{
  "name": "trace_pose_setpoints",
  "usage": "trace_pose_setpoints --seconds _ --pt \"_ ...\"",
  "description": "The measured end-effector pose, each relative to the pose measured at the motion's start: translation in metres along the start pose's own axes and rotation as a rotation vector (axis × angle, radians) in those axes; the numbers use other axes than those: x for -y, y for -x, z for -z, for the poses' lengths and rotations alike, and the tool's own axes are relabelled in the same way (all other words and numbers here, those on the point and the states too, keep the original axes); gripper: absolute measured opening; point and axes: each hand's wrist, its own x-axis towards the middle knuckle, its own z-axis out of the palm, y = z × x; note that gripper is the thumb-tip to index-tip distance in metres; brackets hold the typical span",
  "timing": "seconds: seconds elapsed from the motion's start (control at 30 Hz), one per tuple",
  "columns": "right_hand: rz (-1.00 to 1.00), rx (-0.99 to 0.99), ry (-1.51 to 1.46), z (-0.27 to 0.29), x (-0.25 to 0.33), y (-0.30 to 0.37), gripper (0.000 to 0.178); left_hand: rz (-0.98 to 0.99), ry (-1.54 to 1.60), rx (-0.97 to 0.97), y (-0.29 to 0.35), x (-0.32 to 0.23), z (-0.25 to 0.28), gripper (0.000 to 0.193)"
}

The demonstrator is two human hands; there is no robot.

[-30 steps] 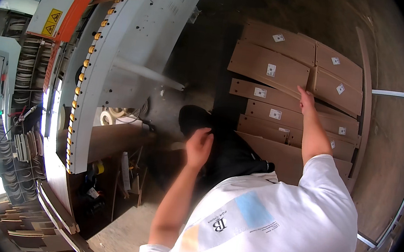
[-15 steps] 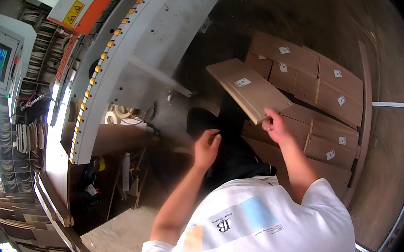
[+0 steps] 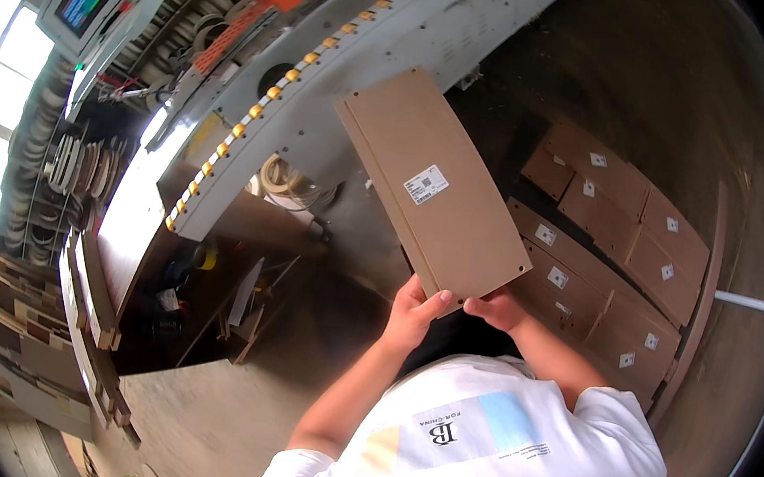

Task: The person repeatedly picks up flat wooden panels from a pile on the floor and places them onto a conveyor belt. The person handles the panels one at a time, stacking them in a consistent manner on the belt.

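Board (image 3: 436, 221) out at 11 o'clock, crosswise to the roller row

Both hands meet at the near short end of the brown board, which reaches away from the body with its long axis running from 5 o'clock to 11 o'clock. The left hand (image 3: 410, 319) grasps the near left corner, thumb on top and fingers tucked beneath. The right hand (image 3: 500, 312) touches the same short edge just beside it at 3 o'clock; its fingers are partly hidden, so I cannot tell whether it clasps the board or only props it.

Grey machine (image 3: 443, 33) stands beyond, toward 11 o'clock, its yellow rollers (image 3: 273, 92) lined up from about 7 to 1 o'clock. The board's length therefore lies nearly square to that row, not along it. The far end overlaps the machine's side in this view; whether they touch cannot be told. Of the two, the left hand is nearer the rollers.

A white label (image 3: 427, 184) faces up on the board, and holes show near its corners. More labelled boards lie in piles (image 3: 605, 196) at 2 o'clock, nearer the right hand.
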Motion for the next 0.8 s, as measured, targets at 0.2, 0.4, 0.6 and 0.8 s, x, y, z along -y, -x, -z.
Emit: trace_pose_setpoints --seconds 0.2,0.4,0.6,0.8 --pt "-0.067 0.26 0.339 -0.019 -0.018 -0.014 0.038 -0.142 -0.044 -0.087 0.014 -0.038 0.044 0.043" --pt "-0.016 0.244 0.511 -0.03 -0.016 -0.019 0.019 -0.287 0.011 -0.186 -0.003 -0.099 0.077 0.034" --pt "-0.131 0.27 0.603 -0.033 -0.009 -0.023 0.017 -0.321 0.066 -0.314 -0.057 -0.161 0.128 0.027" --pt "-0.136 0.255 0.593 -0.032 -0.005 -0.023 0.018 -0.451 -0.053 -0.501 -0.08 -0.214 0.123 0.062"
